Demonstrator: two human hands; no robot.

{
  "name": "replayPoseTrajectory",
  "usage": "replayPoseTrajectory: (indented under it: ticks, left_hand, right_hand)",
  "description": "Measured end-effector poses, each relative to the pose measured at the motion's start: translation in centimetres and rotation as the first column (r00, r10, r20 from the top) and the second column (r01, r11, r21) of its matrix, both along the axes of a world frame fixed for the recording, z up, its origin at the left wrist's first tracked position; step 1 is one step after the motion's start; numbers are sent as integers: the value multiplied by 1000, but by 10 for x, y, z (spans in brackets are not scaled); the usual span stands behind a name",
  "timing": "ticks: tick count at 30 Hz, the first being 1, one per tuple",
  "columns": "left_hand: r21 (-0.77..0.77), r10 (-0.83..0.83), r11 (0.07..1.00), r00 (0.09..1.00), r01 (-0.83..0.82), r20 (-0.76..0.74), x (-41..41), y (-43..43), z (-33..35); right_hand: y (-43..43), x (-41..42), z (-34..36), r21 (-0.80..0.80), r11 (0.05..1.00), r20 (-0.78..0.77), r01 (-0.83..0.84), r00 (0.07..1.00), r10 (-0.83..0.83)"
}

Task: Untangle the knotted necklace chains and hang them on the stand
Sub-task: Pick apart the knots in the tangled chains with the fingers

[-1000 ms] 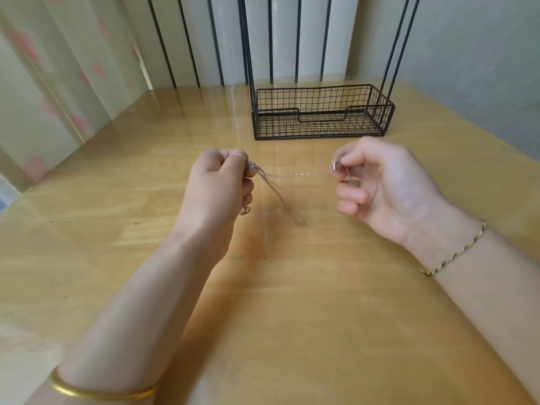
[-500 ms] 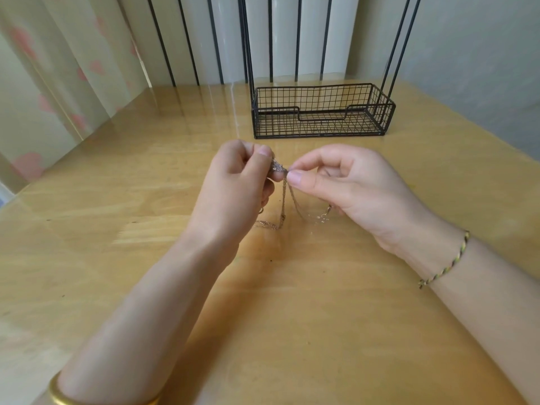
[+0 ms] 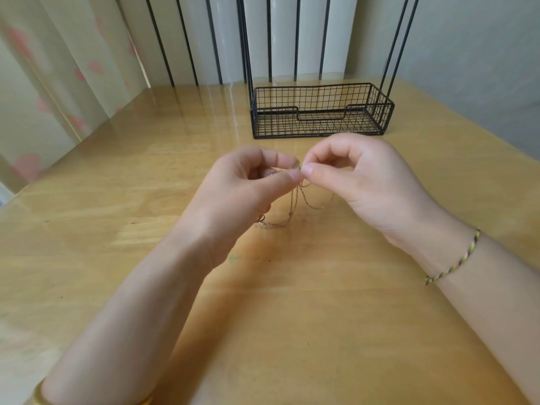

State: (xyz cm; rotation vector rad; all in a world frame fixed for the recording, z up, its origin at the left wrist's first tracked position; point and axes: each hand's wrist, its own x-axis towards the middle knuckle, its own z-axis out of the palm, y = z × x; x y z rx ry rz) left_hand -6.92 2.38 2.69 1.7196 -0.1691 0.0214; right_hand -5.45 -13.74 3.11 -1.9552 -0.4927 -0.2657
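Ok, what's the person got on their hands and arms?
No gloves or sleeves in view. Behind the left hand, a smooth gold bangle sits on the forearm at the frame's bottom edge. On the wrist of the right hand, a thin braided cord bracelet, yellow-green with dark strands.

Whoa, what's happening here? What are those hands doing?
A person is picking at knotted necklace chains. The left hand and right hand each pinch the thin chains at the tangle, fingertips nearly meeting above the wooden table, while loose loops droop down to it. The black wire stand sits behind the hands; the chains are not hung on it yet.
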Motion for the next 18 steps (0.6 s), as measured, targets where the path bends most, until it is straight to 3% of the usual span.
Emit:
replayPoseTrajectory:
  ticks: [3,6,10,12,15,18]
  left_hand:
    - [53,36,998,999,-38,31,-1,0,0]
    - [200,55,977,991,-79,121,0,-1,-1]
    - [517,52,822,936,-238,349,-1,-8,-4]
    - [593,51,743,909,-311,413,0,-9,-6]
    - [610,84,718,912,-335,402,1,-5,-7]
    - [491,152,829,953,-267,261,3,-4,-4]
  right_hand:
    - [0,0,1,-111,993,63,40,997,-33]
    - [0,1,2,-254,961,157,113,985,-75]
    - [2,-2,0,-461,843,383,276,919,-92]
    - [3,-3,1,-471,826,417,310,903,-102]
    - [2,-1,2,-267,948,245,176,963,-110]
    - [0,0,6,139,988,-131,66,990,-48]
